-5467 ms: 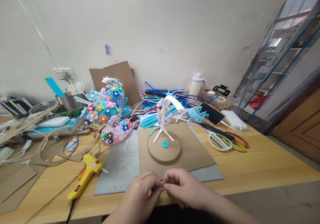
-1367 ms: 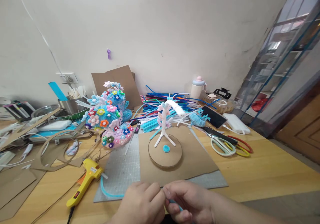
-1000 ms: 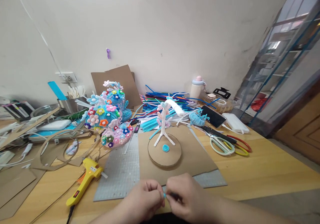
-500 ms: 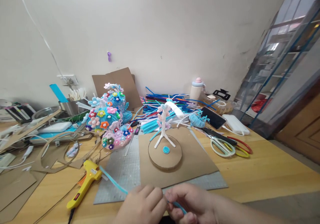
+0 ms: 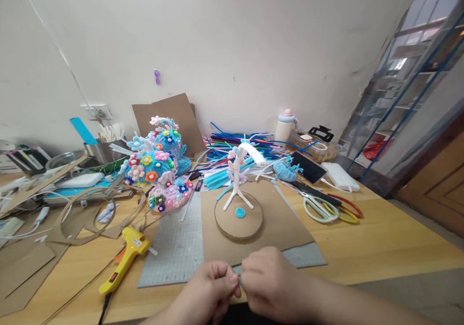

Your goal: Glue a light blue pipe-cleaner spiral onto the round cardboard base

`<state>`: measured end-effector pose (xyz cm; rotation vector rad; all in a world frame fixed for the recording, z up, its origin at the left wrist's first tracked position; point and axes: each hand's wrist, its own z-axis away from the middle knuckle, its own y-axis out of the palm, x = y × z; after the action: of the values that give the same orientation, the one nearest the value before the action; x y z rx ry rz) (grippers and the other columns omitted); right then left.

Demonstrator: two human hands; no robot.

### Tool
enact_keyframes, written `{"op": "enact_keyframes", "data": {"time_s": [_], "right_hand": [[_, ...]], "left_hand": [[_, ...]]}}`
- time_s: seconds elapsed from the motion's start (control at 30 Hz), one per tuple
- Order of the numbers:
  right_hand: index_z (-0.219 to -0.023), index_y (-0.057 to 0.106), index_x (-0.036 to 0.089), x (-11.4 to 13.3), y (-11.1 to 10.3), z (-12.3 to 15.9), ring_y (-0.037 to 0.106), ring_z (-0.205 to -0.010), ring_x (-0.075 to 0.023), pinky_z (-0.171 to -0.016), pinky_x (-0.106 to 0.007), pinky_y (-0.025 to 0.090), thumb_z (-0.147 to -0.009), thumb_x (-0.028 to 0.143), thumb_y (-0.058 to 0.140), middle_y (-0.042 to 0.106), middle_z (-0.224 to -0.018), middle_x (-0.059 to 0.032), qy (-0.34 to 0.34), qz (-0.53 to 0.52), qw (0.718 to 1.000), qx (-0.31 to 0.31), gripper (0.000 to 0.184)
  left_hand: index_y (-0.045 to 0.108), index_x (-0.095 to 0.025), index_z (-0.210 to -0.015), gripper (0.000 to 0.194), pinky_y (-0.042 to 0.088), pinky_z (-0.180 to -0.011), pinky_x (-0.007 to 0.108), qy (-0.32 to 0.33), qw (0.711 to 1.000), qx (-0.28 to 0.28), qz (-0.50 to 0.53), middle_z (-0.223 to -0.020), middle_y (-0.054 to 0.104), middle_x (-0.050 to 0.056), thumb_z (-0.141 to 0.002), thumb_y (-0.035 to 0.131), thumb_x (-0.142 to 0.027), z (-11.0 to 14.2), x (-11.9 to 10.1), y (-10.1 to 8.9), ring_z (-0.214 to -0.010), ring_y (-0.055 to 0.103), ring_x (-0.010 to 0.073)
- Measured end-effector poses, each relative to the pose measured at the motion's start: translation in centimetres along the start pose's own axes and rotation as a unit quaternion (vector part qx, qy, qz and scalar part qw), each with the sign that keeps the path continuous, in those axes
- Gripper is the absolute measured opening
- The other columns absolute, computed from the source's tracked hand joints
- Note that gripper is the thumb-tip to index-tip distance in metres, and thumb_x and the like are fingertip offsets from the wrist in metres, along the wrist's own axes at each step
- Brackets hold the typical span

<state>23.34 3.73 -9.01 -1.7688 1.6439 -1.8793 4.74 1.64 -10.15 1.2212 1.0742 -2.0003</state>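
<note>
My left hand (image 5: pixel 213 286) and my right hand (image 5: pixel 270 281) meet at the table's near edge, fingers pinched together on a light blue pipe cleaner (image 5: pixel 239 281); only a small tip shows between the fingertips. Just beyond them lies a round cardboard disc (image 5: pixel 250 226) on a brown cardboard sheet (image 5: pixel 286 230). On the disc stand a white pipe-cleaner tree (image 5: pixel 236 177) and a small blue coil (image 5: pixel 239 212).
A yellow glue gun (image 5: pixel 125 259) lies left on the wooden table, beside a grey cutting mat (image 5: pixel 174 247). A flowered pipe-cleaner model (image 5: pixel 155 168), a pile of coloured pipe cleaners (image 5: pixel 232 146), scissors (image 5: pixel 321 209), a phone (image 5: pixel 308 166) and cardboard scraps (image 5: pixel 25 267) crowd the back.
Half a second ago a long blue strand stuck out left of my left hand; now it is hidden in my pinched fingers. Both hands have risen slightly and closed together.
</note>
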Motion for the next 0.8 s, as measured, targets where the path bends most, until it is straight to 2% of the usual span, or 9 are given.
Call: {"op": "enact_keyframes", "data": {"time_s": [0.07, 0.13, 0.2, 0.27, 0.33, 0.43, 0.5, 0.7, 0.8], "right_hand": [[-0.073, 0.047, 0.017, 0.1, 0.2, -0.2, 0.037, -0.051, -0.0084, -0.049, -0.022, 0.020, -0.075, 0.029, 0.042, 0.046, -0.059, 0.0006, 0.194, -0.214, 0.957, 0.041, 0.013], [-0.081, 0.045, 0.019, 0.1, 0.6, -0.3, 0.038, -0.040, -0.0081, -0.040, -0.020, 0.019, -0.073, 0.033, 0.041, 0.048, -0.057, 0.0022, 0.338, -0.446, 0.824, 0.086, 0.016], [-0.084, 0.042, 0.019, 0.0, 1.0, -0.2, 0.031, -0.035, -0.0047, -0.037, -0.018, 0.013, -0.070, 0.033, 0.047, 0.047, -0.059, 0.0047, 0.371, -0.592, 0.707, 0.110, 0.020], [-0.085, 0.040, 0.019, -0.3, 1.5, 0.0, 0.024, -0.037, -0.0013, -0.039, -0.016, 0.013, -0.070, 0.032, 0.054, 0.045, -0.062, 0.0065, 0.370, -0.648, 0.658, 0.104, 0.024], [-0.082, 0.040, 0.019, -0.5, 1.9, 0.3, 0.024, -0.040, -0.0019, -0.042, -0.017, 0.015, -0.071, 0.033, 0.055, 0.042, -0.061, 0.0069, 0.359, -0.607, 0.705, 0.078, 0.024], [-0.073, 0.048, 0.015, -0.4, 2.0, 0.5, 0.034, -0.054, -0.0051, -0.052, -0.019, 0.022, -0.074, 0.031, 0.054, 0.045, -0.061, 0.0032, 0.232, -0.324, 0.917, 0.002, 0.018], [-0.071, 0.053, 0.013, -0.2, 1.2, 0.6, 0.038, -0.062, -0.0062, -0.056, -0.020, 0.025, -0.078, 0.029, 0.052, 0.047, -0.065, 0.0018, 0.182, -0.179, 0.967, -0.004, 0.017], [-0.073, 0.038, 0.018, -1.4, -5.0, 3.5, 0.026, -0.041, -0.0026, -0.040, -0.016, 0.017, -0.082, 0.030, 0.049, 0.031, -0.049, 0.0094, 0.317, -0.338, 0.886, 0.013, 0.018], [-0.076, 0.039, 0.018, -2.3, -7.9, 6.6, 0.035, -0.035, -0.0032, -0.037, -0.014, 0.019, -0.081, 0.026, 0.047, 0.041, -0.045, 0.0083, 0.340, -0.343, 0.872, 0.073, 0.012]], "left_hand": [[0.049, -0.019, -0.067, 0.047, 0.031, -0.046, 0.024, 0.011, 0.999, -0.029, -0.016, -0.052, 0.041, -0.004, -0.085, 0.040, -0.061, 0.1, -0.2, 0.0, -0.044, 0.037, 0.0116], [0.049, -0.018, -0.064, 0.040, 0.032, -0.058, 0.025, 0.034, 0.997, -0.060, -0.044, -0.059, 0.046, -0.001, -0.085, 0.048, -0.053, 0.3, -0.5, -0.2, -0.059, 0.043, 0.0144], [0.048, -0.018, -0.063, 0.035, 0.031, -0.064, 0.027, 0.063, 0.991, -0.074, -0.095, -0.065, 0.050, 0.001, -0.086, 0.050, -0.045, 0.6, -0.7, -0.4, -0.067, 0.045, 0.0162], [0.046, -0.019, -0.063, 0.033, 0.029, -0.065, 0.027, 0.070, 0.986, -0.074, -0.134, -0.068, 0.050, 0.001, -0.086, 0.049, -0.041, 0.6, -0.7, -0.5, -0.069, 0.044, 0.0166], [0.045, -0.019, -0.062, 0.032, 0.030, -0.064, 0.027, 0.046, 0.988, -0.066, -0.136, -0.067, 0.049, 0.001, -0.085, 0.049, -0.041, 0.5, -0.5, -0.3, -0.068, 0.044, 0.0163], [0.047, -0.019, -0.062, 0.033, 0.032, -0.054, 0.024, -0.019, 0.996, -0.024, -0.086, -0.055, 0.041, -0.003, -0.083, 0.046, -0.044, 0.1, -0.1, -0.1, -0.055, 0.041, 0.0133], [0.054, -0.018, -0.067, 0.035, 0.030, -0.046, 0.022, -0.046, 0.997, 0.006, -0.070, -0.047, 0.035, -0.007, -0.083, 0.044, -0.047, 0.0, -0.2, -0.6, -0.044, 0.036, 0.0114], [0.067, -0.016, -0.076, 0.029, 0.038, -0.066, 0.024, -0.026, 0.991, -0.069, -0.111, -0.070, 0.062, 0.000, -0.082, 0.052, -0.041, 1.5, -1.7, -5.8, -0.069, 0.053, 0.0153], [0.069, -0.018, -0.080, 0.023, 0.040, -0.067, 0.025, -0.002, 0.978, -0.095, -0.186, -0.075, 0.067, 0.001, -0.083, 0.054, -0.036, 2.6, -2.1, -8.1, -0.073, 0.058, 0.0169]]}}
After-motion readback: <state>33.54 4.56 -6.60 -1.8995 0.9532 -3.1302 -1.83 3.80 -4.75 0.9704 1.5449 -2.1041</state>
